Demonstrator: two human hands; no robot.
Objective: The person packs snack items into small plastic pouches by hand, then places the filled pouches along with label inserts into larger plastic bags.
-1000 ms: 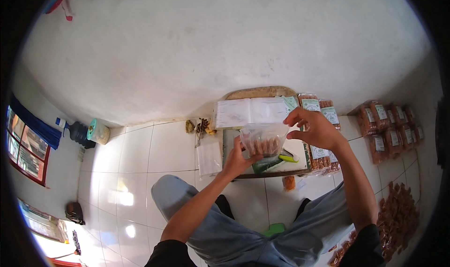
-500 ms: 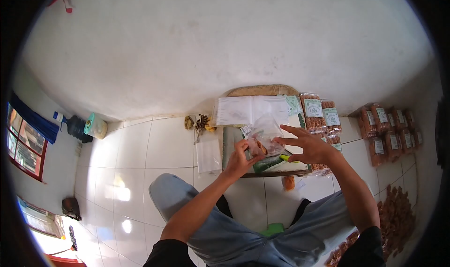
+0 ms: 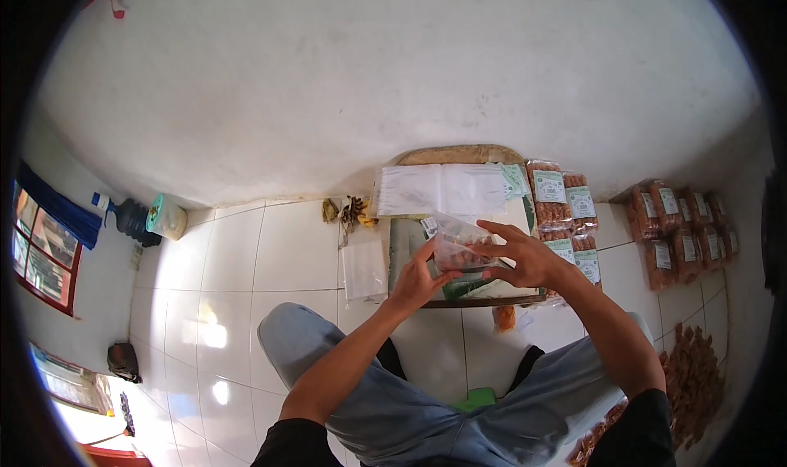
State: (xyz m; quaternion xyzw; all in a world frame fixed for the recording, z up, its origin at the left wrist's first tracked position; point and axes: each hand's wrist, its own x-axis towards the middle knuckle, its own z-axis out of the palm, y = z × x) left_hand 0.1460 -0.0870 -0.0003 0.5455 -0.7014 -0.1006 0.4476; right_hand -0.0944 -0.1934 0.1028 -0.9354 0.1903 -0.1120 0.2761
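Note:
A clear plastic bag [image 3: 457,236] with some brown pieces in its lower part is between my hands, above the low table [image 3: 406,241]. My left hand [image 3: 416,282] pinches the bag's left side. On the other side my right hand [image 3: 525,258] has its fingers along the upper edge and its thumb lower down, gripping the bag's right side. A stack of flat clear bags [image 3: 438,190] lies at the back of the table, with green-and-white labels [image 3: 515,182] at its right end.
Filled, labelled packs [image 3: 549,198] stand right of the table, and more packs [image 3: 668,213] are farther right. Loose brown pieces [image 3: 695,377] lie on the floor at the lower right. Left of the table are a clear plastic sheet [image 3: 364,270] and bananas [image 3: 357,213].
My right hand has moved in from the right, its spread fingers coming onto the bag. The bag now stands squarer and wider between both hands.

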